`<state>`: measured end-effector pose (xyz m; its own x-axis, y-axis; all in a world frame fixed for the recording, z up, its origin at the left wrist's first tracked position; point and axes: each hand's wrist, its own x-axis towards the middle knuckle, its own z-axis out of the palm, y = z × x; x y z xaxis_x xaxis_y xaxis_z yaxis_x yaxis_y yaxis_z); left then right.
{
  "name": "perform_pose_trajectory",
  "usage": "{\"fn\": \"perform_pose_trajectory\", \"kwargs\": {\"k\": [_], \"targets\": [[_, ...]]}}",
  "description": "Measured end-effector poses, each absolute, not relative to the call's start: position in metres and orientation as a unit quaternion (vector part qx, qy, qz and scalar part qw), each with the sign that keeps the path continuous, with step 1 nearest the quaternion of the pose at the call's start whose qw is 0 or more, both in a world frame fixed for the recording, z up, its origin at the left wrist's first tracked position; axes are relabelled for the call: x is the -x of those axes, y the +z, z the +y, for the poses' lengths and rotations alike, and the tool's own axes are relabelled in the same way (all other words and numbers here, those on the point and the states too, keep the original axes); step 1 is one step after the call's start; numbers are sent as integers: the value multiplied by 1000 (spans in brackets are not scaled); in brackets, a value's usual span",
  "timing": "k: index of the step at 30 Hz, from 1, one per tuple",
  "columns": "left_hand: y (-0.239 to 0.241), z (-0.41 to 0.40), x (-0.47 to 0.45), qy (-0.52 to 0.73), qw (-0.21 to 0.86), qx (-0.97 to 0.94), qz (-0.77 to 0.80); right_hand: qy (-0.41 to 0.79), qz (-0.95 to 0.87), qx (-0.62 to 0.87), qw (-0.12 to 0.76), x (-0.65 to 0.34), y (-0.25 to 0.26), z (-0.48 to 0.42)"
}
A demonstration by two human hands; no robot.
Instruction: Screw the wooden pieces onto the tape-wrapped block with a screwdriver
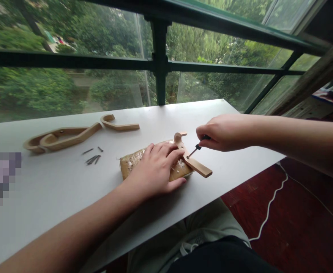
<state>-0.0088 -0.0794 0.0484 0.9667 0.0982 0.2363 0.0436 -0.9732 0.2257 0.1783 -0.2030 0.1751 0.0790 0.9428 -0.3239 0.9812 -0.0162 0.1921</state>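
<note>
A brown, tape-wrapped block (128,165) lies on the white table. My left hand (159,167) rests spread over the block, fingers stretched toward a curved wooden hook (199,167). The hook lies against the block's right end, its bent tip at the back and its straight end sticking out past the block. My right hand (216,132) is closed around the dark handle of a screwdriver (194,151). The screwdriver's tip meets a screw (187,157) in the hook's middle. Another screw or hole (182,148) shows higher up on the hook.
More wooden hooks (69,138) lie at the back left, with a single one (122,127) beside them. Several loose screws (92,159) are in front of them. A pixelated patch covers the left edge. Green-framed windows (160,57) border the table; a white cable (270,204) runs along the floor.
</note>
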Motion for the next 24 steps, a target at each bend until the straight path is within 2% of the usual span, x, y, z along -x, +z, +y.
{"fn": "perform_pose_trajectory", "kwargs": {"k": [4,8,24], "targets": [[49,-80,9,130,115,-984,41,-96,701,-695,129,-176,175,-208],[49,-81,9,134,117,-983,48,-114,701,-694,120,-171,177,-206],[48,-81,10,141,114,-982,57,-53,636,-743,201,-167,181,-185]]}}
